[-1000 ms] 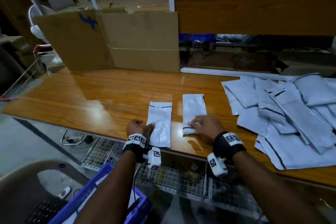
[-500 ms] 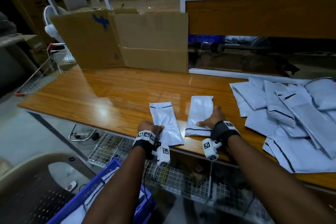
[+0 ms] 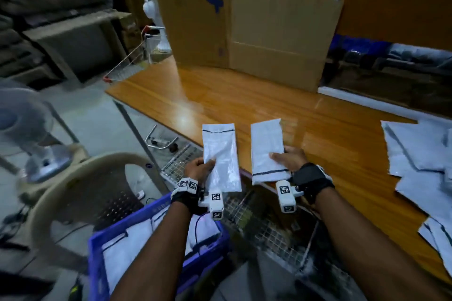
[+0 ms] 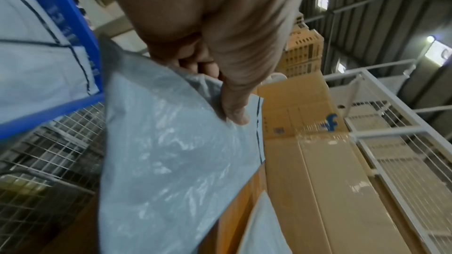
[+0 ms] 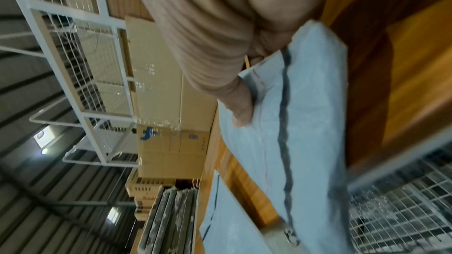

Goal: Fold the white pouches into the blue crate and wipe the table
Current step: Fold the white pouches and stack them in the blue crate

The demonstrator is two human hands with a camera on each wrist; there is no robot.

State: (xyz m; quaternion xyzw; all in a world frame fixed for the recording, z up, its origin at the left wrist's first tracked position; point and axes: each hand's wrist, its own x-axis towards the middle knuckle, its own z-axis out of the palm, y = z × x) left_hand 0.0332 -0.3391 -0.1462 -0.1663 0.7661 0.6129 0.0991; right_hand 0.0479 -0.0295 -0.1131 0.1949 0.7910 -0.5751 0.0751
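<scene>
My left hand [image 3: 204,165] pinches a folded white pouch [image 3: 221,156] by its left edge, thumb on top, lifted over the table's front edge. The left wrist view shows the thumb [image 4: 234,111] on that pouch [image 4: 171,152]. My right hand [image 3: 285,159] pinches a second folded white pouch [image 3: 266,149] from the right, held above the wooden table [image 3: 318,129]. In the right wrist view the thumb [image 5: 240,115] presses on this pouch [image 5: 305,123]. The blue crate [image 3: 156,215] sits below my left forearm with white pouches inside.
A heap of unfolded white pouches [image 3: 420,154] covers the table's right side. A large cardboard box [image 3: 249,36] stands at the table's back. A beige plastic chair [image 3: 73,193] and a fan [image 3: 24,124] are at the left; a wire mesh shelf [image 3: 269,227] lies under the table.
Both hands went from pressing on the two pouches flat on the table to pinching and lifting them off it, toward me. The head view swung left and down, showing the crate.
</scene>
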